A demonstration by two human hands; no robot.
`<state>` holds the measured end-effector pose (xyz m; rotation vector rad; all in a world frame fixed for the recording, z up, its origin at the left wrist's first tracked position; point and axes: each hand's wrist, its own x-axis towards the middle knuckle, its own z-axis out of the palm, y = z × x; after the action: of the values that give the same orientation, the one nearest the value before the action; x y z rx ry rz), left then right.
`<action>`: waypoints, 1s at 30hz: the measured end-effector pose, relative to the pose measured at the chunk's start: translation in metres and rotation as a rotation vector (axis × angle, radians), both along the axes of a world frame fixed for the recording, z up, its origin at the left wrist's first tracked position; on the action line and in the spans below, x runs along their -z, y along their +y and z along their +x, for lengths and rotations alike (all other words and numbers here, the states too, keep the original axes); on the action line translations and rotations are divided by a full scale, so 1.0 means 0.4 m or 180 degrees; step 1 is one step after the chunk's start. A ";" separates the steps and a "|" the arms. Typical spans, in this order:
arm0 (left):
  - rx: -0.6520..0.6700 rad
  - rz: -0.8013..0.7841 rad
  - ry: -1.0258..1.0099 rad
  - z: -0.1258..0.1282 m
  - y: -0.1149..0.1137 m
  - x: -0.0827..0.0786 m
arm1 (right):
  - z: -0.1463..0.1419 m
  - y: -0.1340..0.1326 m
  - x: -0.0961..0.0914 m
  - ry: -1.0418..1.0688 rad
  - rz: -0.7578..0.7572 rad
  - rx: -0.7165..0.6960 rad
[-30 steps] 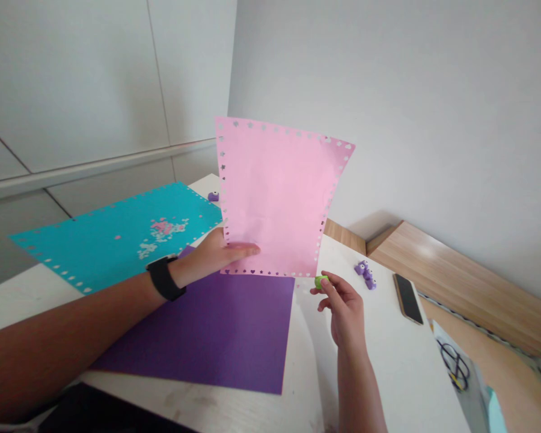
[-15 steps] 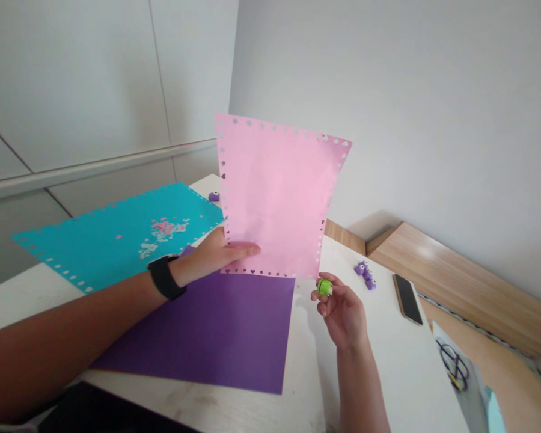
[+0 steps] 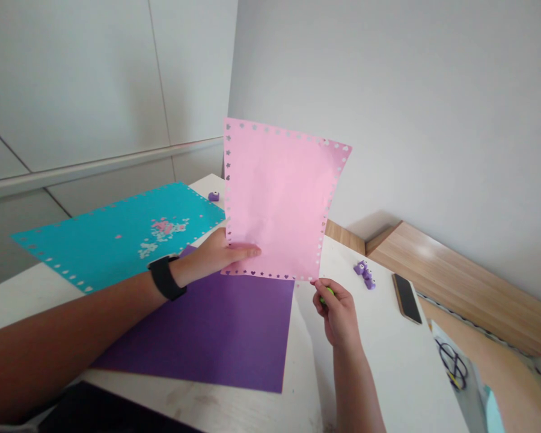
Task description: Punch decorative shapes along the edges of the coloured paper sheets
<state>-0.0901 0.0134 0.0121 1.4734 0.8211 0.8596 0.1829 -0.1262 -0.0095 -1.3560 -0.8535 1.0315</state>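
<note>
With twelve o'clock straight ahead of the wearer, the left forearm comes in from the left, a black wristband [image 3: 165, 278] on its wrist. The left hand [image 3: 214, 257] grips the pink sheet [image 3: 277, 198] at its lower left, its fingers [image 3: 247, 252] lying flat across the paper and holding it up, slightly tilted, at twelve o'clock. All four edges of the sheet are punched with a row of small hearts and stars.

At one o'clock, the right hand [image 3: 338, 316] sits just beside the sheet's lower right corner. Its fingers are curled tightly around a small green craft punch [image 3: 327, 293], which they almost entirely hide.

Beneath the raised sheet, a purple sheet [image 3: 198, 331] lies flat on the white bench [image 3: 388, 355] at eleven o'clock. Beyond it at ten o'clock, overlapping it, lies a turquoise sheet [image 3: 94, 240] with punched edges, carrying a scatter of pink and white paper cut-outs [image 3: 163, 231].

Further out, purple craft punches [image 3: 365, 275] stand at one o'clock, a phone [image 3: 406, 299] lies at two, and black-handled scissors [image 3: 453, 367] lie off the bench edge at three. Another purple punch [image 3: 213, 196] sits at the far end of the bench, near twelve.
</note>
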 end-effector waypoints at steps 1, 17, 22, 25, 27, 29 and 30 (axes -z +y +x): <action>0.0048 0.0001 0.0064 0.000 0.000 0.002 | 0.002 0.000 0.000 -0.0016 0.0012 -0.0001; 0.0332 0.0171 0.0237 -0.002 0.010 0.014 | 0.022 0.010 -0.001 0.0719 -0.0030 -0.0011; 0.0318 0.0158 0.0294 -0.004 0.010 0.017 | 0.042 0.019 0.008 0.1090 -0.0068 0.0329; 0.0231 0.0132 0.0373 -0.005 0.011 0.021 | 0.052 0.019 0.011 0.1491 -0.0135 0.0273; 0.0117 0.0141 0.0382 -0.004 0.012 0.020 | 0.056 0.016 0.011 0.1628 -0.0157 0.0097; 0.0044 0.0151 0.0352 -0.003 0.012 0.018 | 0.055 0.013 0.009 0.1667 -0.0124 -0.0068; 0.0024 0.0143 0.0296 -0.002 0.012 0.016 | 0.053 0.013 0.008 0.1669 -0.0104 -0.0129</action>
<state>-0.0910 0.0181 0.0058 1.5647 0.8691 0.8134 0.2040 -0.1212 -0.0128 -1.0227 -0.4724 1.3567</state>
